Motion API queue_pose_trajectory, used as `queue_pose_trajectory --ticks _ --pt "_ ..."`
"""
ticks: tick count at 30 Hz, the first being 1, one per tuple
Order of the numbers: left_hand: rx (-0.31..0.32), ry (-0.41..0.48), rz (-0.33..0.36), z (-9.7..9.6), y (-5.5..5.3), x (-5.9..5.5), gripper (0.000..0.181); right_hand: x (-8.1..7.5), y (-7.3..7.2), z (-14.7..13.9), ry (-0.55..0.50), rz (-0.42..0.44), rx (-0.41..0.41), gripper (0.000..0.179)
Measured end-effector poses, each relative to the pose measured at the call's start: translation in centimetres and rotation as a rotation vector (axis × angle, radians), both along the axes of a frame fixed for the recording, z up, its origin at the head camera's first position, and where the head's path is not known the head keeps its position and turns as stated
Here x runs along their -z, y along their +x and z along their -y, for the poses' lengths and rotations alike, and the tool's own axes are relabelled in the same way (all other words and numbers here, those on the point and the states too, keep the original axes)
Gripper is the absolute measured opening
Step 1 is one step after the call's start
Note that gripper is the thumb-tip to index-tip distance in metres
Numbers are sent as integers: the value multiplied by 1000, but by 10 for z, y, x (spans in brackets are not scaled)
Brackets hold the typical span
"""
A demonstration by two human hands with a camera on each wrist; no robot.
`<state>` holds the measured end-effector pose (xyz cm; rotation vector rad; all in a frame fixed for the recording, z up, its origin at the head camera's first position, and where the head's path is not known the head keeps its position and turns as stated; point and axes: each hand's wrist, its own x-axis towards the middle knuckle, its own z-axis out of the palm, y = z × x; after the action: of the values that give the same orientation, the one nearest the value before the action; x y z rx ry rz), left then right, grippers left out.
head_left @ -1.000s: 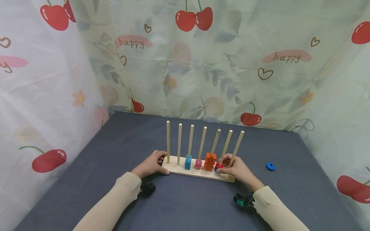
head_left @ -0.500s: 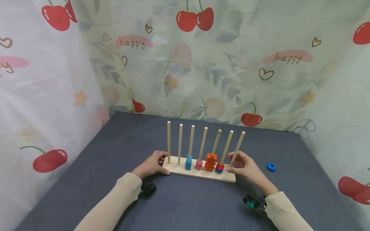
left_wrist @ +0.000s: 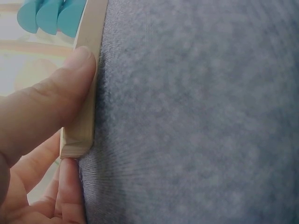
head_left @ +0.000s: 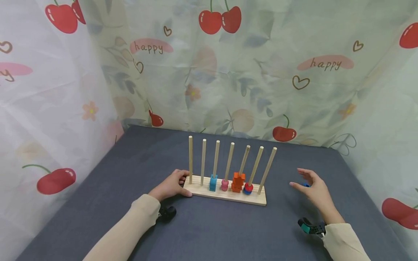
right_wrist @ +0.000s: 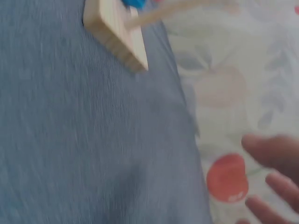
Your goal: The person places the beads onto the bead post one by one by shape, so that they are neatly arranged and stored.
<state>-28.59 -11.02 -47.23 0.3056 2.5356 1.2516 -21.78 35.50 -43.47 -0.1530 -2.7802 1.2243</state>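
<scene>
A pale wooden peg board [head_left: 225,195] with several upright pegs stands on the dark cloth. My left hand [head_left: 169,185] grips its left end, the thumb [left_wrist: 77,70] along the front edge and fingers round the end. Turquoise pieces [head_left: 213,183], pink beads [head_left: 224,185], an orange stack [head_left: 238,182] and a red bead [head_left: 248,187] over a blue one [head_left: 247,191] sit on separate pegs. Off to the right, my right hand [head_left: 315,192] is over the cloth, thumb and fingers spread and holding nothing. Partly hidden behind it is a blue ring [head_left: 306,185].
The grey-blue cloth [head_left: 225,232] covers the tabletop. A cherry-patterned curtain [head_left: 222,79] hangs along the back and both sides. Bare pegs [head_left: 267,170] rise at both ends of the board.
My right hand has released the red bead on its peg and moved right, to the loose blue ring. My left hand has stayed at the board's end.
</scene>
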Motion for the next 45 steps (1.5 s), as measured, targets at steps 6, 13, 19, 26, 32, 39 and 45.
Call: queue_pose_trajectory --ticks 6,13,19,26,32,39,45 --pt "5 1 -4 0 0 -1 81 9 0 -24 2 106 155 78" --pt "6 3 -7 0 1 -2 80 17 -4 -42 -17 225 106 80" --pt "2 0 -4 0 2 -5 79 20 -8 -45 9 230 96 67" --pt "5 5 -7 -1 3 -6 80 17 -11 -42 26 243 143 54" --pt "7 4 -5 0 3 -6 81 11 -11 -32 30 218 159 55" --pt "19 3 -18 0 4 -7 81 -16 -9 6 -55 75 143 57" --pt "10 -4 -12 0 2 -5 80 -53 -1 43 -169 -122 115 63"
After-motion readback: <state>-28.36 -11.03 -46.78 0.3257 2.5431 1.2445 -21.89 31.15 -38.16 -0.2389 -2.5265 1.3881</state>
